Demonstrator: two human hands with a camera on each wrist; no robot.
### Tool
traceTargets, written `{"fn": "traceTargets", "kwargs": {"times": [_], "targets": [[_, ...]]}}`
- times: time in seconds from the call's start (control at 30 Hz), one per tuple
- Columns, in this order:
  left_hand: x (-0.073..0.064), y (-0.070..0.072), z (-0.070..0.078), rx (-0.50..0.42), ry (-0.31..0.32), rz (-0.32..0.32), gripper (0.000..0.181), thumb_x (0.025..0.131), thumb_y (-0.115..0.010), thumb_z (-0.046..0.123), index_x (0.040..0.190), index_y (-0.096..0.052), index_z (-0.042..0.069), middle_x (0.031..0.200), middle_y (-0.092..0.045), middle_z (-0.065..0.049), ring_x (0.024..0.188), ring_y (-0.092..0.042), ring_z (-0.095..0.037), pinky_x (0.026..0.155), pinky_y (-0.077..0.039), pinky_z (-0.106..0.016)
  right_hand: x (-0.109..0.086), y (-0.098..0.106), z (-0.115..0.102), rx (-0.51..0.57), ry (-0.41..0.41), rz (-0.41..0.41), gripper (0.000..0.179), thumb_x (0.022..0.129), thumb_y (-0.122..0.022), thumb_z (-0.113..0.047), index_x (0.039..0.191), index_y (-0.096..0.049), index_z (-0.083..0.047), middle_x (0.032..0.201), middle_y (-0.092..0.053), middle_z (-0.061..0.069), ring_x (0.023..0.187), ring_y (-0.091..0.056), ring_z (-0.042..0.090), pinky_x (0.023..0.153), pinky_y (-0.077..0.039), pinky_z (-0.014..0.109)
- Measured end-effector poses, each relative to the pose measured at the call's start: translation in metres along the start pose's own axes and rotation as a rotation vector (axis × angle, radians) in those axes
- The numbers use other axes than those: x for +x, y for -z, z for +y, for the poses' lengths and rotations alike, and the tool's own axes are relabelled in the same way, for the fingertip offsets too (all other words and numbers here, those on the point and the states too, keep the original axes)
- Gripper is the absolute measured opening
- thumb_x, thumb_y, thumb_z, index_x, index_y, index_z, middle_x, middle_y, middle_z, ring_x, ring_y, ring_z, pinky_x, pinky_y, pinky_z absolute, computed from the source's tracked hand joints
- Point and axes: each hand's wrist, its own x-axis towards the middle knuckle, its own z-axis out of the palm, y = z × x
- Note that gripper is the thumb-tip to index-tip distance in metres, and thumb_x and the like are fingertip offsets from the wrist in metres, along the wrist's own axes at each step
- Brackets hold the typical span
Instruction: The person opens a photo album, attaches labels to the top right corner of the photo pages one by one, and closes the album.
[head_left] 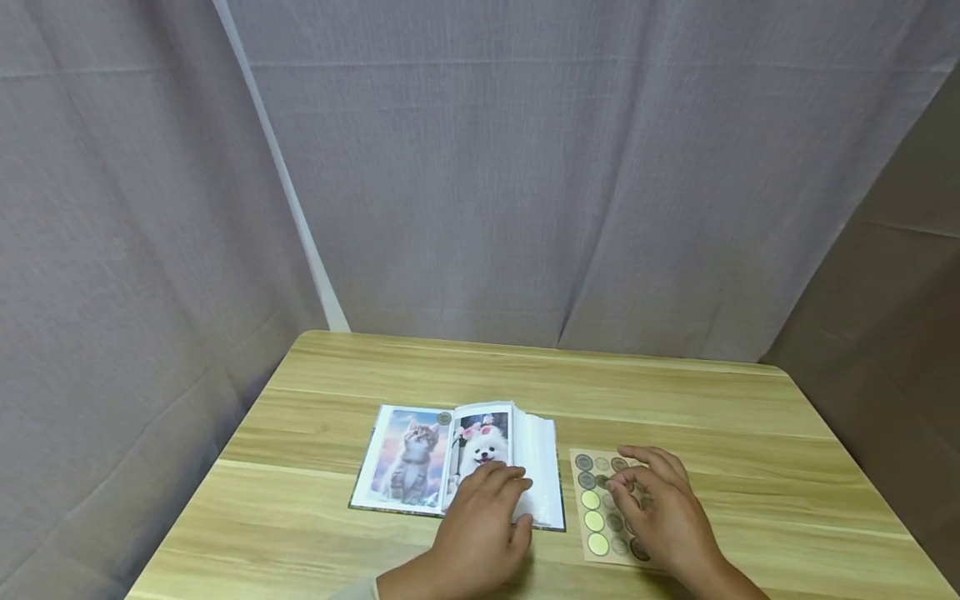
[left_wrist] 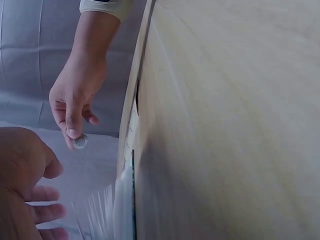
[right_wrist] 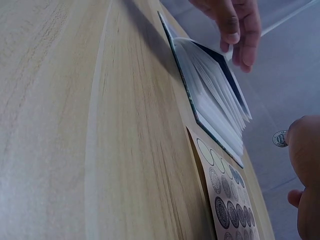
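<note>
A small album [head_left: 542, 475] lies spread on the wooden table, a kitten photo [head_left: 415, 467] on its left page and a white dog photo [head_left: 480, 442] on the right one. One round sticker [head_left: 444, 418] sits by the kitten photo's upper right corner. Over the lower part of the dog photo is my left hand [head_left: 483, 525], fingers loosely spread and holding nothing. My right hand [head_left: 663, 508] pinches a round printed sticker [right_wrist: 280, 138] between thumb and finger, above a tan sticker sheet [head_left: 608, 554]. Part of that sheet is hidden under the hand.
Rows of round stickers fill the sheet, with several plain yellow circles [head_left: 594, 521] down its left side. Loose pages fan up at the album's right half. Grey curtains [head_left: 450, 183] hang behind and beside the wooden table [head_left: 292, 492].
</note>
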Motion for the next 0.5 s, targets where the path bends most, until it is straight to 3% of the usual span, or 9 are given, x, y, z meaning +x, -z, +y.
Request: {"fn": "traceTargets", "kwargs": {"times": [0.1,0.3,0.5], "targets": [[-0.003,0.0,-0.002,0.009,0.032,-0.026,0.041,0.089,-0.073,0.025,0.124,-0.07,0.006,0.132,-0.065,-0.007,0.128,-0.055,-0.03,0.108,-0.043,-0.047,0.0,0.0,0.0,0.004,-0.001,-0.002,0.026,0.077,-0.086,0.0,0.079,-0.071,-0.021,0.125,-0.067,0.005,0.122,-0.052,0.029,0.079,-0.041,0.014],[-0.009,0.0,-0.003,0.027,0.026,-0.016,0.043,0.086,-0.072,0.022,0.124,-0.069,0.002,0.131,-0.066,-0.011,0.128,-0.056,-0.033,0.107,-0.044,-0.048,0.0,-0.002,-0.003,0.02,-0.006,-0.007,0.027,0.075,-0.086,0.002,0.078,-0.071,-0.02,0.124,-0.068,0.006,0.122,-0.052,0.03,0.094,-0.036,0.025],[-0.014,-0.002,-0.004,0.063,0.049,-0.037,0.048,0.086,-0.074,0.025,0.126,-0.068,0.0,0.133,-0.063,-0.014,0.128,-0.055,-0.035,0.106,-0.044,-0.05,0.0,-0.004,-0.004,0.017,-0.009,-0.015,0.027,0.076,-0.086,0.002,0.078,-0.071,-0.02,0.124,-0.067,0.005,0.123,-0.052,0.031,0.093,-0.038,0.031]]}}
